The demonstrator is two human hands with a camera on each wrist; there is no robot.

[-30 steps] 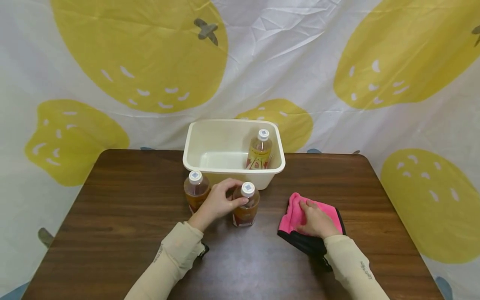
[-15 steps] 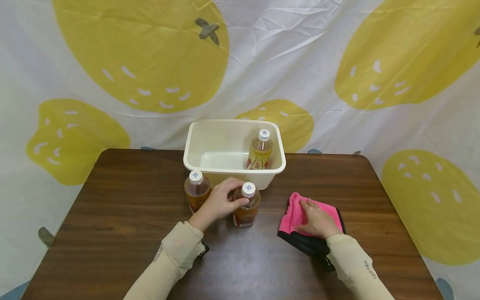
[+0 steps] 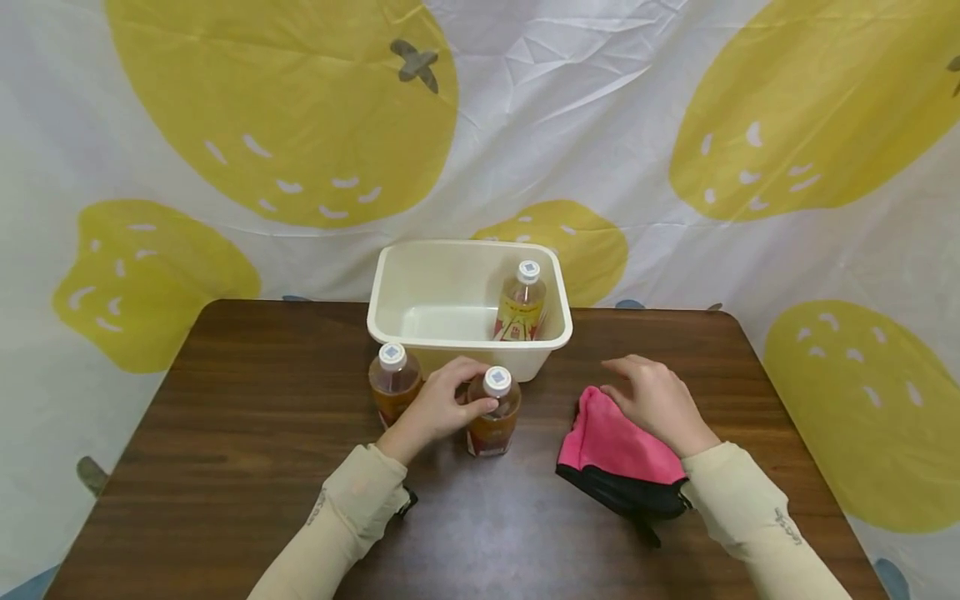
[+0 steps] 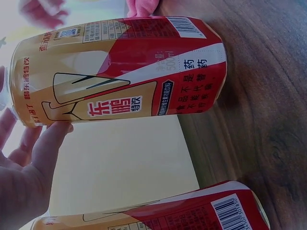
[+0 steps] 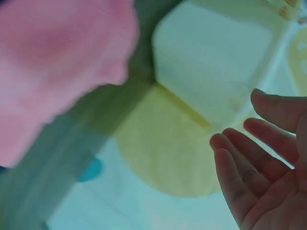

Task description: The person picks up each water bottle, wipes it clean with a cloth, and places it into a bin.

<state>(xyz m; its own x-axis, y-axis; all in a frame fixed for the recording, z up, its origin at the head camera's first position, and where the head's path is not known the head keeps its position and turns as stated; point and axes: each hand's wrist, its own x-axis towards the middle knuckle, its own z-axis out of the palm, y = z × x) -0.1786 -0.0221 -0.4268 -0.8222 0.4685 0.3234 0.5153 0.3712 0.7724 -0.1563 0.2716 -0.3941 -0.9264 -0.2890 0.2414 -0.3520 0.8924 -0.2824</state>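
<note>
My left hand (image 3: 438, 406) holds a drink bottle (image 3: 492, 432) with a white cap by its upper part, thumb in front and fingers behind. The bottle stands upright on the table; its gold and red label (image 4: 120, 72) fills much of the left wrist view. A second such bottle (image 3: 393, 385) stands just left, partly behind that hand. My right hand (image 3: 654, 402) is raised over a folded pink cloth (image 3: 611, 442) with black edging. Its fingers (image 5: 249, 163) are loosely bent and hold nothing in the right wrist view, where the cloth lies apart from them.
Behind the bottles stands a cream plastic bin (image 3: 420, 287) at the table's back edge. Another bottle (image 3: 519, 312) is upright in its right end. The brown wooden table (image 3: 247, 433) backs onto a white curtain (image 3: 480, 175) printed with yellow fruit.
My right hand has let go of the pink cloth and lifted up and to the right of it. The left hand and the bottles have stayed in place.
</note>
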